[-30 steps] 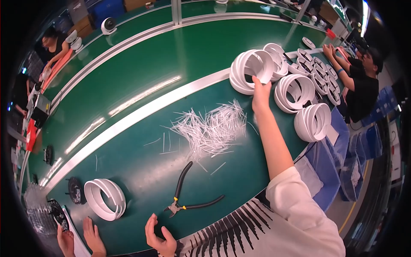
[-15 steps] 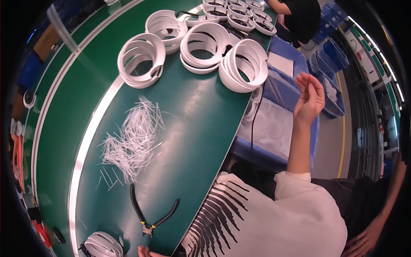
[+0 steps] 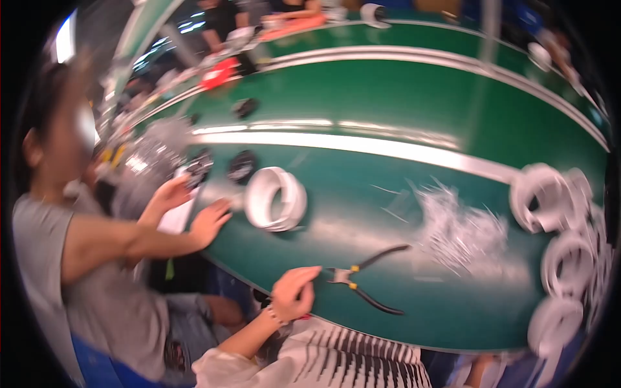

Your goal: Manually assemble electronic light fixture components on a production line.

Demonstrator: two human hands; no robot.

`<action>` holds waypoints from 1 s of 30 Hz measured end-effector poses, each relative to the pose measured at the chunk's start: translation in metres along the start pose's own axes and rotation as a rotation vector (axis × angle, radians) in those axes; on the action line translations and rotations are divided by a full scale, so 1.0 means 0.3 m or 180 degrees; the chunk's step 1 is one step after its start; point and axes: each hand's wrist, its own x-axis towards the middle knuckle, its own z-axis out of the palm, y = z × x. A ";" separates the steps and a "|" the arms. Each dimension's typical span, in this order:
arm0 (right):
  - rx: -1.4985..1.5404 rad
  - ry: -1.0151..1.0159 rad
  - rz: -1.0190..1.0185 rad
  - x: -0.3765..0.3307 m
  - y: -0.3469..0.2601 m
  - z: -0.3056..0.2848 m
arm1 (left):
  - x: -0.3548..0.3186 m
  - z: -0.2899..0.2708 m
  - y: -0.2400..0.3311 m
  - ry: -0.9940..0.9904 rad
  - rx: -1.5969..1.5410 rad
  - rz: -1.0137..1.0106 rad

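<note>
Left hand [image 3: 294, 294] rested at the near edge of the green tabletop [image 3: 401, 110], fingers [image 3: 304, 275] loosely curled together, clamped on nothing. Pliers [image 3: 369, 278] lay just beside it at 3 o'clock, head toward the fingertips, yellow pivot close, handles splayed away toward 2 and 4 o'clock; long axis ran roughly 9-to-3. Left hand was nearer by far; right hand not in view. White coil [image 3: 276, 199] sat at 12 o'clock from the hand, apart. Heap of white cut pieces [image 3: 462, 226] lay beyond the handles, more coils [image 3: 550, 197] at the far right rim. Co-worker's hand [image 3: 208, 223] touched the tabletop near the coil. Frame blurred.
</note>
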 end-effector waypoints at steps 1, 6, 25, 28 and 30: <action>0.0199 0.0042 -0.0148 0.110 -0.055 0.046 | -0.003 -0.013 0.022 0.0022 0.0044 -0.0045; 0.0703 -0.0054 -0.0298 0.321 -0.172 0.066 | -0.028 -0.038 0.066 0.0074 0.0066 -0.0145; 0.0336 -0.0680 0.2359 -0.031 -0.037 -0.464 | 0.028 -0.023 0.068 0.0033 -0.0574 0.0151; -0.0140 -0.0578 0.3628 -0.419 -0.049 -0.769 | 0.043 -0.030 0.064 0.0046 -0.0605 0.0164; -0.1057 0.0659 0.4196 -0.657 0.100 -0.755 | 0.023 -0.030 0.068 0.0035 -0.0653 0.0147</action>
